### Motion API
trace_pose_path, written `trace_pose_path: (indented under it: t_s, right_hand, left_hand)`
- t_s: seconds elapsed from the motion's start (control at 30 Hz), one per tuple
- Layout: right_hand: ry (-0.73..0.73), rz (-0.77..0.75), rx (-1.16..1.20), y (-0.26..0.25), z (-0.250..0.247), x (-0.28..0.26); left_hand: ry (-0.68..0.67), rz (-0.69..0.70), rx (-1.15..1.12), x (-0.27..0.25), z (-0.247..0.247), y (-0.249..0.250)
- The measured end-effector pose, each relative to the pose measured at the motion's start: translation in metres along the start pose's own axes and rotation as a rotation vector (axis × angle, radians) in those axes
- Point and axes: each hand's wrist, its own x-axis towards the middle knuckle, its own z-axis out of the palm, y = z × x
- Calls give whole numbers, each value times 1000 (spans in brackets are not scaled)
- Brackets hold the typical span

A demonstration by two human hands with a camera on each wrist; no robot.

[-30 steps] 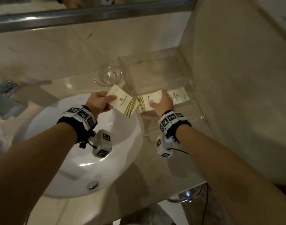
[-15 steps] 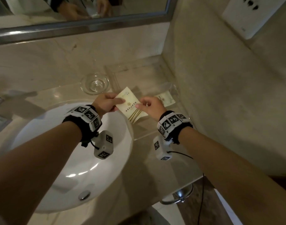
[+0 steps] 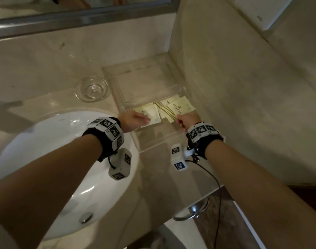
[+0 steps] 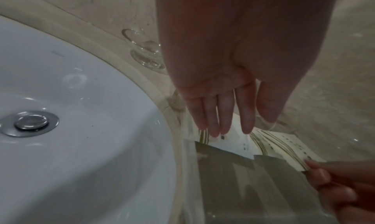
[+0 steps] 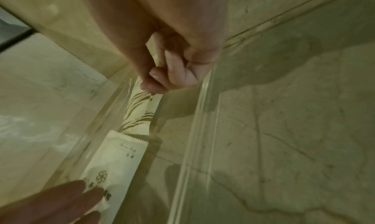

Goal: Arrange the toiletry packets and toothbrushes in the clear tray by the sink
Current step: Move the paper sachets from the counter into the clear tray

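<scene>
A clear tray [image 3: 144,81] stands on the counter in the corner by the sink. Several cream toiletry packets with gold stripes lie inside it. My left hand [image 3: 144,120] rests its straight fingers [image 4: 223,128] on the left packet [image 3: 151,112]. At the striped near edge of the right packets [image 3: 179,106], my right hand [image 3: 179,118] pinches one between thumb and curled fingers [image 5: 154,81]. The right wrist view shows the left packet [image 5: 115,160] flat on the tray floor. No toothbrushes are in view.
A small glass dish [image 3: 91,88] sits left of the tray. The white basin [image 3: 55,159] with its metal drain [image 3: 85,217] lies under my left arm. A marble wall [image 3: 243,87] closes the right side, and a towel ring [image 3: 193,211] hangs below the counter's edge.
The packet held up by both hands half a second ago now lies in the tray under my left fingers. My right hand has shifted right onto the other packets' edge.
</scene>
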Motion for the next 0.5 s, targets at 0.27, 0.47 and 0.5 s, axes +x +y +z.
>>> trace_pose_path:
  t_s: [0.27,0.47,0.5]
  right_hand:
    - [-26,75,237,-12,16,11]
    - [-24,54,222,-11,27,6]
    - [-66,85,182,-11,30,5]
  left_hand:
    - [60,-14,-51,3,-6,5]
    - [46,-41,-115,-1,-14,5]
    - [48,-40,-135,-4,-17,4]
